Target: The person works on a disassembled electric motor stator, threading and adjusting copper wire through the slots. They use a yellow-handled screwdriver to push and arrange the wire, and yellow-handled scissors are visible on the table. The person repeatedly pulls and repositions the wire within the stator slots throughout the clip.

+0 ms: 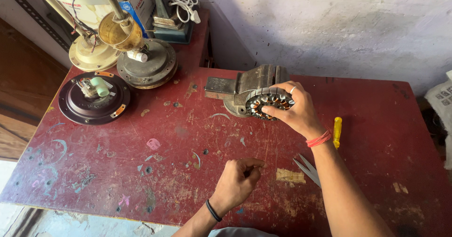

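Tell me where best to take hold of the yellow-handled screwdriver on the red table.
Probably take the screwdriver by its yellow handle, coming from above on the right. It lies flat just beyond the right hand, whose wrist hides part of it. The handle is the thick, exposed part; the table to its right is bare.

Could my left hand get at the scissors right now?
Probably yes: the left hand is pinched shut but looks empty, and the scissors lie on the table just beside it, partly under the right forearm.
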